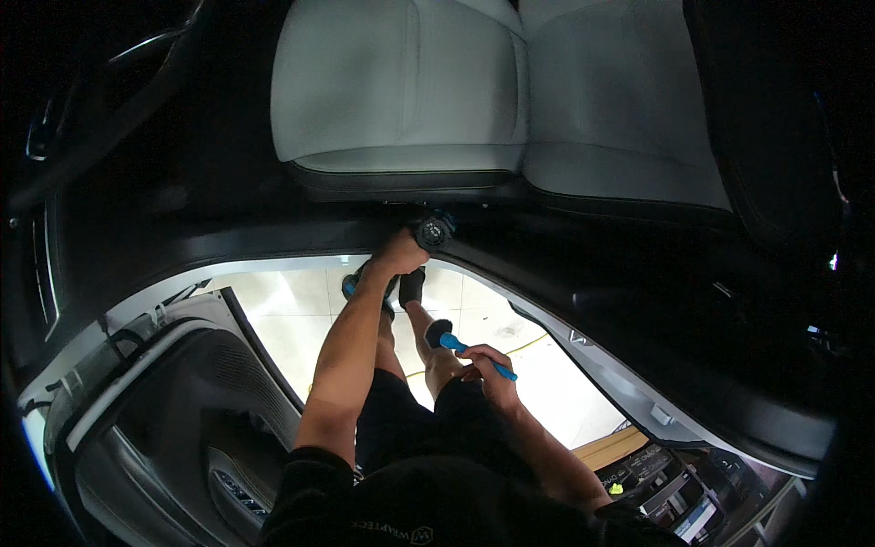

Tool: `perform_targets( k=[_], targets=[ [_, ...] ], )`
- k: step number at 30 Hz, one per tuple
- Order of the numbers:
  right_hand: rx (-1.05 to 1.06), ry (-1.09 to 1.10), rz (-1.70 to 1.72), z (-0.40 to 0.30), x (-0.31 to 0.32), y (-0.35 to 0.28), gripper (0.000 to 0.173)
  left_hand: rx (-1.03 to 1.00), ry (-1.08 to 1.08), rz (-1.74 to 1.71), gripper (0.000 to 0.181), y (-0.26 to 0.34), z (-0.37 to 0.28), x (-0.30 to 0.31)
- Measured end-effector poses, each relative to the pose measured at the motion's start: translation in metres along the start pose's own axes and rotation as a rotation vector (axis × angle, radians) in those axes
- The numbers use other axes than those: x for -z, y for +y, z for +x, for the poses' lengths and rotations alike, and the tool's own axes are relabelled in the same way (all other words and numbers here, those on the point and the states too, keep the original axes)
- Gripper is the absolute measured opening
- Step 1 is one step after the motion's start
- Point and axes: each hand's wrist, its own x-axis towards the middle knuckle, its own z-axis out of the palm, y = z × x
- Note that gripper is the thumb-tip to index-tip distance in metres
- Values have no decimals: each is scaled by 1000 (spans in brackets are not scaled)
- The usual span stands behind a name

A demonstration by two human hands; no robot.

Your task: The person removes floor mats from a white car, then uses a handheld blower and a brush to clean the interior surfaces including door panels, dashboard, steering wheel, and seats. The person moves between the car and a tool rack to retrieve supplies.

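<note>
My left hand [402, 254] is at the door sill below the front seat, closed on a dark device with a round vented end [433, 234]; its grip is hidden by the hand, and its kind cannot be told. My right hand [489, 369] holds a detailing brush by its blue handle [504, 372]. The round dark bristle head [438, 334] points up and left, in the door opening above my knee. The grey car seat [403, 89] with dark lower trim lies beyond the sill [294, 239].
The opened car door [184, 424] stands at lower left, with the steering wheel [130, 116] at upper left. The white door frame [581, 342] curves along the right. A yellow cord [532, 344] lies on the tiled floor. Dark boxes [649, 472] are at lower right.
</note>
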Motion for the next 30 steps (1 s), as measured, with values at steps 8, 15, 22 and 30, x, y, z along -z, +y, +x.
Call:
perform_targets(
  k=[8,15,22,30],
  targets=[
    [-58,129,106,-5,33,25,27,-40,-83,116,40,19,22,-1],
    [-17,111,112,-5,25,20,26,-102,-39,74,35,8,32,-5],
    [-11,128,165,-6,32,22,25,19,-81,92,41,3,2,9],
    [4,28,116,3,17,15,23,-205,-8,102,53,-24,-55,25]
  ],
)
